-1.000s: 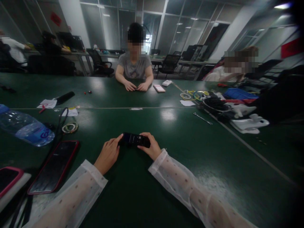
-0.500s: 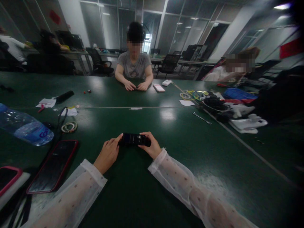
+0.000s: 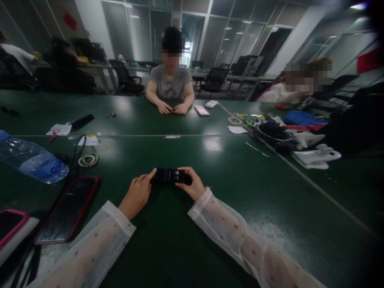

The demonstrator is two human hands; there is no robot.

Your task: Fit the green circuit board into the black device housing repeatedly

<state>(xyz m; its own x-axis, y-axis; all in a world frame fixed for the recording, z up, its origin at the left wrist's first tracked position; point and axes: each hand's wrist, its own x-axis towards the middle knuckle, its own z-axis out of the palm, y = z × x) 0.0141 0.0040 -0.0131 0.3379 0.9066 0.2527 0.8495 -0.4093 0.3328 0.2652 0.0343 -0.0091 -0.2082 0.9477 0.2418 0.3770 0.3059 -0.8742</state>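
Note:
A small black device with a lit screen [image 3: 168, 176] lies sideways between my hands, just over the green table or on it; I cannot tell which. My left hand [image 3: 137, 195] is closed at its left end, index finger stretched along the upper corner. At the right end, my right hand [image 3: 193, 185] pinches it between thumb and fingers, which partly cover that end. White icons or text show on the dark screen, too small to read. Sheer white dotted sleeves cover both my forearms.
A red-edged phone [image 3: 68, 210], a water bottle [image 3: 39, 160] on its side and a bracelet [image 3: 88, 160] lie to the left. Right of centre are a wrench [image 3: 257, 149] and a cable pile [image 3: 274, 132]. Another person [image 3: 170, 82] sits opposite, hands on the table.
The whole view has shifted very slightly. Both my hands keep the same hold on the black device.

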